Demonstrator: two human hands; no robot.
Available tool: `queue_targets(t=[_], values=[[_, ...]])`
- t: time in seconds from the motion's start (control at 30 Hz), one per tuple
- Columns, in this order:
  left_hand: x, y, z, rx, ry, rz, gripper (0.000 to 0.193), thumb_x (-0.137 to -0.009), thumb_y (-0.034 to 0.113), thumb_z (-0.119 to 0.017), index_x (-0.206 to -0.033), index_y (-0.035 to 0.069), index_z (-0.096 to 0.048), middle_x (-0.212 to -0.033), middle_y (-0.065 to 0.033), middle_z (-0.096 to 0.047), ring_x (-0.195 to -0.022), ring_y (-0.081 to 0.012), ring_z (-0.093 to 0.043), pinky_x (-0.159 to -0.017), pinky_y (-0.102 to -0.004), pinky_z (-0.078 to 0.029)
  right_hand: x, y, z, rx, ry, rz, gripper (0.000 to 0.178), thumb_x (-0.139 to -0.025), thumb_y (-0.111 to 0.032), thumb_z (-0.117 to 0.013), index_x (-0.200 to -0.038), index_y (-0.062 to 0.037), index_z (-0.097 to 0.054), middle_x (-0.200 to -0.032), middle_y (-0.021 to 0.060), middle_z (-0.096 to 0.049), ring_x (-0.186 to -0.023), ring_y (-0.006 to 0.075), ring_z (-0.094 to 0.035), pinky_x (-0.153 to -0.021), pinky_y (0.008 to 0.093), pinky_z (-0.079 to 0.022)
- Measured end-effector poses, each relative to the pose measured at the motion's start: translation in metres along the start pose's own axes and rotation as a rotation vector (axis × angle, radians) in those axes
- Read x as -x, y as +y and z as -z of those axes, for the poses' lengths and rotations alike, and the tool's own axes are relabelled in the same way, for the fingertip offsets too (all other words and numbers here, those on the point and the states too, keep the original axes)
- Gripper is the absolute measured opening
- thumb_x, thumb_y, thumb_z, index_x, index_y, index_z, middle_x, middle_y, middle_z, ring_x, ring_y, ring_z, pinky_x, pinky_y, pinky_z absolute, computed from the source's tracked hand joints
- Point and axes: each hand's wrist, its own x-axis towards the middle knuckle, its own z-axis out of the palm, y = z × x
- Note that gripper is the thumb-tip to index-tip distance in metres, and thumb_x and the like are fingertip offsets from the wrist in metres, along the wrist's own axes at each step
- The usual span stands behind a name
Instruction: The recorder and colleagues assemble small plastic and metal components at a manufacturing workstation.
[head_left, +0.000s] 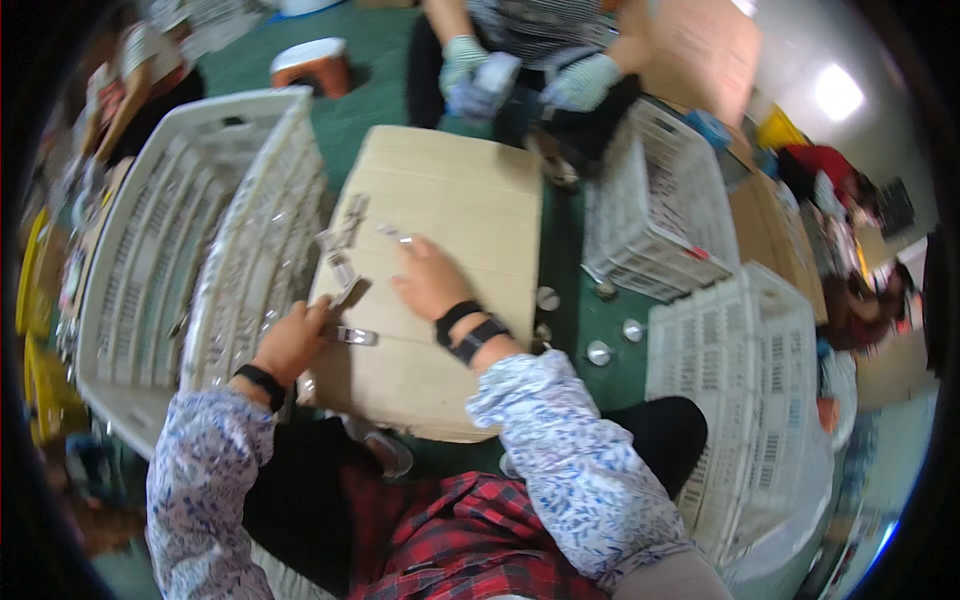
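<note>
My left hand (288, 345) is closed at the left edge of a cardboard-topped surface (460, 350), its thumb and fingers pinching a small flat brownish-grey rectangular piece (350, 292). Just below that lies a similar piece with a shiny metal face (357, 336). Over the middle of the cardboard is my right hand (435, 285), thumb apart from the fingers. Its fingertips touch a small shiny piece (405, 239); blur hides the detail. Beside this lies a small pale bit (385, 229). Several more small rectangular pieces (345, 235) form a loose row along the left side.
A tall white plastic crate (150, 230) stands at the left. Two more white crates, one farther (650, 250) and one nearer (735, 400), stand right. Round metal parts (599, 352) lie on the green floor. Opposite, a person in striped gloves (583, 82) holds something. An orange-and-white stool (310, 68) stands behind.
</note>
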Motion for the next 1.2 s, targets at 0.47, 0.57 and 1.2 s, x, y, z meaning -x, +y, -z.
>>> queue_targets(t=[0.47, 0.57, 1.2], values=[[-0.035, 0.017, 0.015, 0.266, 0.126, 0.048, 0.088, -0.072, 0.027, -0.081, -0.144, 0.005, -0.035, -0.113, -0.0253, -0.065, -0.106, -0.0434, -0.061, -0.091, -0.0496, -0.048, 0.069, 0.124, 0.142, -0.019, 0.051, 0.021, 0.045, -0.082, -0.017, -0.066, -0.125, -0.0037, -0.059, -0.133, 0.0183, -0.055, -0.125, 0.0371, -0.049, -0.108, 0.0449, -0.039], [-0.033, 0.009, -0.007, 0.134, 0.202, 0.093, 0.097, -0.075, 0.045, -0.08, -0.147, 0.002, -0.029, -0.112, -0.0258, -0.062, -0.106, -0.0415, -0.06, -0.09, -0.0472, -0.049, 0.086, 0.205, 0.198, 0.293, 0.042, -0.114, 0.054, -0.078, -0.011, -0.068, -0.13, -0.0044, -0.055, -0.136, 0.0215, -0.052, -0.129, 0.0397, -0.046, -0.11, 0.0458, -0.036], [-0.042, 0.01, -0.089, 0.135, 0.485, 0.453, 0.038, -0.095, 0.032, -0.053, -0.118, 0.002, -0.06, -0.112, -0.026, -0.064, -0.102, -0.0419, -0.062, -0.085, -0.05, -0.049, 0.129, 0.48, 0.26, 0.674, -0.015, -0.47, 0.051, -0.077, -0.025, -0.072, -0.122, -0.0029, -0.061, -0.122, 0.0204, -0.062, -0.116, 0.0395, -0.055, -0.101, 0.0466, -0.042]])
